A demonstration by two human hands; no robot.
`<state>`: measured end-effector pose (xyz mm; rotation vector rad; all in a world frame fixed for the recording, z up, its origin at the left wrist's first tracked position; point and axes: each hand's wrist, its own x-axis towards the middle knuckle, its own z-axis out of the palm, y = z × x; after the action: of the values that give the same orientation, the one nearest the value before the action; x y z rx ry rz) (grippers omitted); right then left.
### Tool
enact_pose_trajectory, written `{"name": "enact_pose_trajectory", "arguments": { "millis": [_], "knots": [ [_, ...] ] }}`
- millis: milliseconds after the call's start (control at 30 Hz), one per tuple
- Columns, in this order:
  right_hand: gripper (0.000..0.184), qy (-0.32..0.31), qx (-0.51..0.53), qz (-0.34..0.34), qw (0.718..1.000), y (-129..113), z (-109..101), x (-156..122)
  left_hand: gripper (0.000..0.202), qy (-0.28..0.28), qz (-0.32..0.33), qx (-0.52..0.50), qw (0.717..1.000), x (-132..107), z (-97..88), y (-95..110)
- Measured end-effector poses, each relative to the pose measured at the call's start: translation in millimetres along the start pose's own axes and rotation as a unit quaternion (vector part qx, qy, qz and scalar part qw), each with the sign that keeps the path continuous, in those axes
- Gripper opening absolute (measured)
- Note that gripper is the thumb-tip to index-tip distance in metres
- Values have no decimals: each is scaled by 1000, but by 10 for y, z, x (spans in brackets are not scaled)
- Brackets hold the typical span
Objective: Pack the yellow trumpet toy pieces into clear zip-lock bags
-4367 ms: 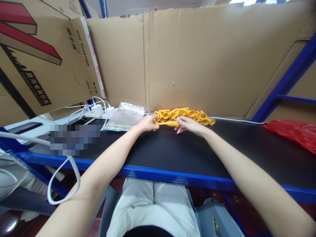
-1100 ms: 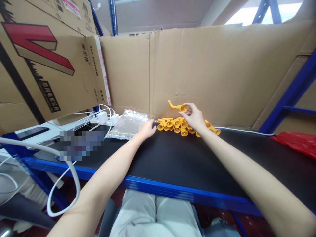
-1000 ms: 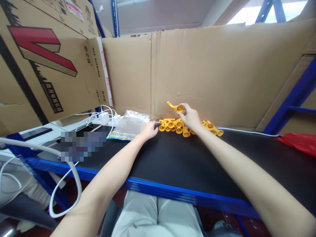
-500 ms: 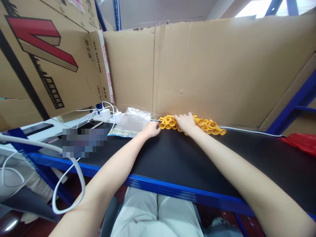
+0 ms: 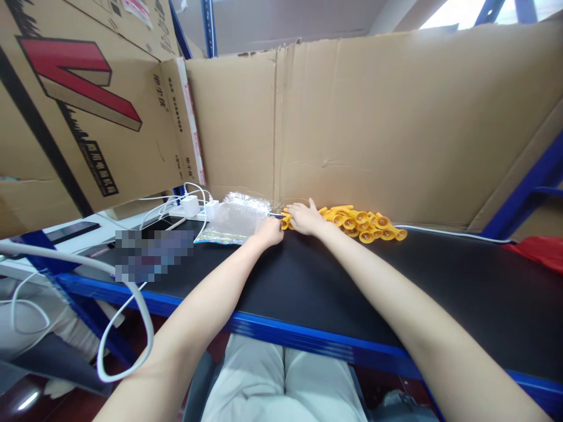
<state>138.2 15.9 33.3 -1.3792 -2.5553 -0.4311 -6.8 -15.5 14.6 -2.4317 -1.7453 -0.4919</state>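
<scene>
A pile of yellow plastic pieces with round, cupped ends point(image 5: 361, 218) lies along the back of the black tabletop. My right hand point(image 5: 304, 218) rests over the left part of this pile, palm down, fingers stretched out and the thumb side hidden in part. Just left of it, my left hand point(image 5: 269, 231) is closed beside the pile's left end, its fingers curled; whatever they hold, if anything, is hidden. A clear plastic bag point(image 5: 231, 220) lies directly behind and left of my left hand.
A tall cardboard sheet point(image 5: 373, 123) stands behind the pile. White chargers point(image 5: 190, 205) and cables sit at the back left, below a printed cardboard box point(image 5: 132, 146). Red fabric point(image 5: 539, 252) lies at the right. A blue rail point(image 5: 308, 340) edges the black table.
My right hand has moved left along the pile, close to my left hand, uncovering the pile's middle. My left hand stays near the same place, its fingers more curled.
</scene>
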Motion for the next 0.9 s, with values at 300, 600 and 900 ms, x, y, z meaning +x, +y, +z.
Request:
{"name": "enact_pose_trajectory", "arguments": {
  "millis": [300, 600, 900],
  "knots": [
    [33, -75, 40, 24, 996, -135, 343, 304, 49, -71, -196, 42, 977, -9, -52, -96],
    [28, -88, 33, 60, 994, 45, 319, 111, 45, -134, -189, 27, 972, -1, -51, -106],
    [28, -75, 25, 83, 993, 401, 331, -189, 40, -99, -170, 17, 980, -31, -152, -61]
  ]
}}
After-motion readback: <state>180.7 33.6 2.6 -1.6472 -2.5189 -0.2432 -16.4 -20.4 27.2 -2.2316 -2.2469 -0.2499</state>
